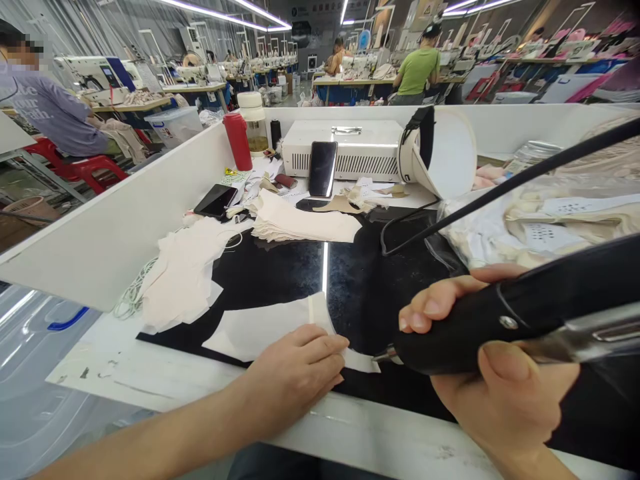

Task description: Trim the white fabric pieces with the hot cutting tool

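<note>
My left hand [300,370] lies on a white fabric piece [265,327], its fingers stretched out and resting on the cloth. A narrow cream strip [317,310] crosses this piece and runs under my fingers. My right hand [505,387] is wrapped around a thick black hand tool [460,333] with a metal lever along its side. The tool's thin metal tip [385,355] meets the right end of the fabric, just right of my left fingertips. Below the cloth is a glossy black work surface [280,273].
Stacked cream pieces [300,220] and a loose white pile [180,273] lie behind and left. A phone [323,170] leans on a white vented box [345,143]. A black cable [500,193] crosses at right near bagged pieces [550,220]. A low white wall [150,220] borders the left.
</note>
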A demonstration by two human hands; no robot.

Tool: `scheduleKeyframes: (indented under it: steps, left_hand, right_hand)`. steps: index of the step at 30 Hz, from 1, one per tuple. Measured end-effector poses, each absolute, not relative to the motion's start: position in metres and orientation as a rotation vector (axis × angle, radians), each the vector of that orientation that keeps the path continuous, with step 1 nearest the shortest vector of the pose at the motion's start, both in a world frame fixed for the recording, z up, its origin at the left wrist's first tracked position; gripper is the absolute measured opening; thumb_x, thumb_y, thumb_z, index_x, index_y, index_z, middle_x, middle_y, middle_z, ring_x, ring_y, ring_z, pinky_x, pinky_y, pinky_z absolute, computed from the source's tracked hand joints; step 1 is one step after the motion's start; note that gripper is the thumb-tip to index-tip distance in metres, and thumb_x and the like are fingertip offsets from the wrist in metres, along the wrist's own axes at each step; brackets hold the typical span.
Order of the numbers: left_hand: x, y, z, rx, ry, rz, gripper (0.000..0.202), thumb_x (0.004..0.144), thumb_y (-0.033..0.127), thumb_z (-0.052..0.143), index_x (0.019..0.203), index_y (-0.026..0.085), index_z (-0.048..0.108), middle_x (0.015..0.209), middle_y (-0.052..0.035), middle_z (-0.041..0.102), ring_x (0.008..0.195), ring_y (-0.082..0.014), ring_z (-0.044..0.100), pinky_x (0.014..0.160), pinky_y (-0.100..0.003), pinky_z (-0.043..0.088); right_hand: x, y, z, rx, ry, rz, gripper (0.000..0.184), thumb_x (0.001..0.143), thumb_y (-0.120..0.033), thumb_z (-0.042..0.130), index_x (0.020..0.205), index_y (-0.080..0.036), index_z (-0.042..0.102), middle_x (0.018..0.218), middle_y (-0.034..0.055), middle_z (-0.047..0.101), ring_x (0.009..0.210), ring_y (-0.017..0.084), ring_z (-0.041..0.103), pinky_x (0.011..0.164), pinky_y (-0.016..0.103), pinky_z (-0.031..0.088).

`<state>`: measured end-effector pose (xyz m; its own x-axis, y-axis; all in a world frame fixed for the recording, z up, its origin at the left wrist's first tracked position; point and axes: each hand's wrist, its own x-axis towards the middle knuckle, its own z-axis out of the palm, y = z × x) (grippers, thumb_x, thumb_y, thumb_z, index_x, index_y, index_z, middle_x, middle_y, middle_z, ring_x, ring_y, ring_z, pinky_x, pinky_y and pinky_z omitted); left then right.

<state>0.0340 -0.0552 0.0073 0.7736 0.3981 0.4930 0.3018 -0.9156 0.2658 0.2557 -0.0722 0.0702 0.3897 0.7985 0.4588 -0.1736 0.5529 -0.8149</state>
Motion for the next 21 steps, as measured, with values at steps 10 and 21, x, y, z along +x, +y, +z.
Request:
scheduleKeyframes:
  steps: [10,21]
  left_hand:
    - [0.032,-0.057,0.009,2.662,0.565,0.726,0.014,0.121,0.017,0.059,0.116,0.015,0.072,0.113,-0.0068,0.079,0.105,-0.0199,0.073,0.106,-0.033,0.066]
    - [0.03,-0.066,-0.004,2.911,0.546,0.801,0.017,0.118,0.009,0.057,0.129,0.008,0.072,0.112,-0.01,0.079,0.104,-0.0236,0.076,0.114,-0.044,0.067]
  right_hand:
    - [0.257,-0.072,0.068,-0.764,-0.966,0.676,0.049,0.08,-0.052,0.105,0.112,-0.028,0.075,0.076,-0.0034,0.072,0.061,0.02,0.067,0.056,0.037,0.063]
    - [0.248,-0.067,0.073,-0.728,-0.88,0.731,0.051,0.076,-0.051,0.108,0.107,-0.029,0.075,0.075,-0.0049,0.07,0.058,0.019,0.067,0.053,0.034,0.061]
